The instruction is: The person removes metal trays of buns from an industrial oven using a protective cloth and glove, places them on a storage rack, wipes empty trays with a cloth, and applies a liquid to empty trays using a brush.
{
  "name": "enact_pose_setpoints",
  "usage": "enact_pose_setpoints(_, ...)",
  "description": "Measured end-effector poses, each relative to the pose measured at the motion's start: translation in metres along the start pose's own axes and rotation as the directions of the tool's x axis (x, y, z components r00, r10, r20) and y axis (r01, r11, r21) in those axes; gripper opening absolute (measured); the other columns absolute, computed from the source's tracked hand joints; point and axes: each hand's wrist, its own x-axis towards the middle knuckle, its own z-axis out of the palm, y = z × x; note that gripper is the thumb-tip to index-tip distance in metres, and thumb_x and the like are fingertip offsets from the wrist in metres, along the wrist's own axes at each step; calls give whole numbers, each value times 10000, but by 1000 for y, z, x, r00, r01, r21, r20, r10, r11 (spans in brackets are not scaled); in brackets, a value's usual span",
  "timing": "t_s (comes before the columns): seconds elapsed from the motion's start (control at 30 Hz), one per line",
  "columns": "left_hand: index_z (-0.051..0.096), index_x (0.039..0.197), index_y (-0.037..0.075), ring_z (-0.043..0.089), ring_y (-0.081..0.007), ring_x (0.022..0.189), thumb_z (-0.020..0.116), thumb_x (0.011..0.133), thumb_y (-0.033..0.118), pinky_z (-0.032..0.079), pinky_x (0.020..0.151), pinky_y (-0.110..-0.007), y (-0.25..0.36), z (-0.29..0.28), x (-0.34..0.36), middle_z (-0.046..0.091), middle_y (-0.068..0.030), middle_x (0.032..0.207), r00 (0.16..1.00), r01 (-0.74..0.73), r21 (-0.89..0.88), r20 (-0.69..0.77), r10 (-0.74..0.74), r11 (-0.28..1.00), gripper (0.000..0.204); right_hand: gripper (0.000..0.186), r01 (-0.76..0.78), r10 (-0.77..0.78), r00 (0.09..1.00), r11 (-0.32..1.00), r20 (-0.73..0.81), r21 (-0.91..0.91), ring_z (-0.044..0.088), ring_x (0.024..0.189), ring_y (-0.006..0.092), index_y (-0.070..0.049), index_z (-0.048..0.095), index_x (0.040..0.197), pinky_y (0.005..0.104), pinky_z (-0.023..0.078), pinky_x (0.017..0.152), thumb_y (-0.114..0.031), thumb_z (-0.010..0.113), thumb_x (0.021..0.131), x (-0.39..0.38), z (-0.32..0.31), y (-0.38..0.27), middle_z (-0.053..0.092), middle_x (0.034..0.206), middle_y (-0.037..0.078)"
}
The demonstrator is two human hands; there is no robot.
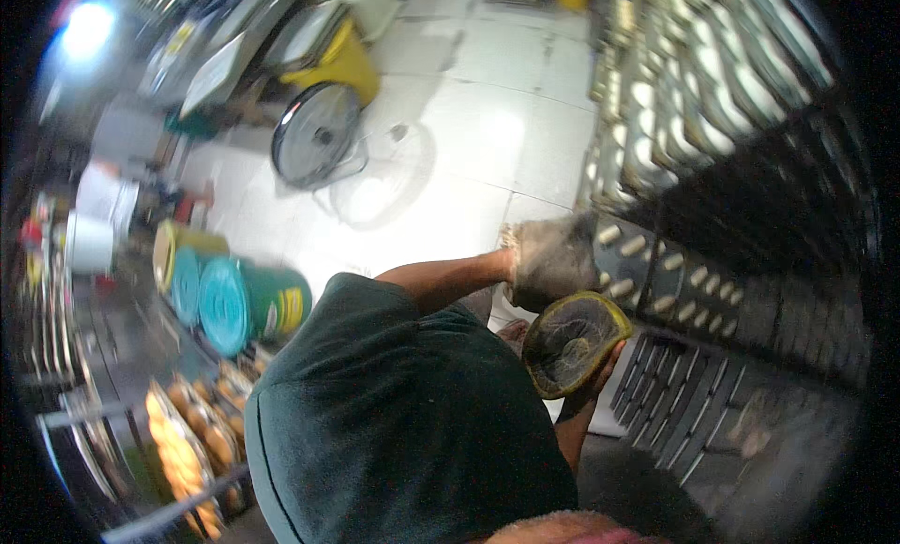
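Note:
A worn grey-brown oven mitt [555, 261] covers my left hand, so its fingers are hidden. The mitt is against the near end of a dark baking tray [647, 263] with several small pale dough pieces on it. Whether the mitt grips the tray, I cannot tell. Just below, my right hand [605, 371] is closed on the edge of a round dark pad [574, 345] with a worn yellowish rim. Its fingers curl at the rim, and the pad's scuffed face is turned up.
More trays of pale dough [694, 85] fill the upper right, with a slatted metal rack [670, 394] below. A round transparent lid on a stand [319, 136], a yellow bin [352, 61] and teal buckets [230, 305] stand on the left. Baked bread [183, 441] sits on racks lower left.

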Motion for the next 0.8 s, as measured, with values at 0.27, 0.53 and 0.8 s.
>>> enact_pose_setpoints(0.27,552,1165,43,531,-193,1036,634,859,267,434,923,-288,-37,-107,-185,569,-84,1137,656,305,-590,-439,-614,748,388,432,10,63,981,930,185,-368,546,1135,208,-85,453,1355,378,505,952,-264,518,967,96,103,20,532,1297,86)
enact_pose_setpoints(0.53,546,1030,19,601,-271,741,669,693,425,484,604,-372,-92,-192,-293,591,-100,842,621,720,265,-658,-426,641,542,404,123,32,899,939,437,-321,576,1076,183,-71,516,1300,316,533,891,-299,512,966,164,243,169,574,1239,74)
enact_pose_setpoints(0.8,534,1212,62,553,-163,1055,644,840,199,463,924,-304,-162,-227,-362,576,-70,1139,324,98,-812,-521,-790,576,411,583,-284,361,903,908,231,-308,528,1145,258,-77,536,1268,439,456,984,-548,443,937,218,357,231,560,1255,104)
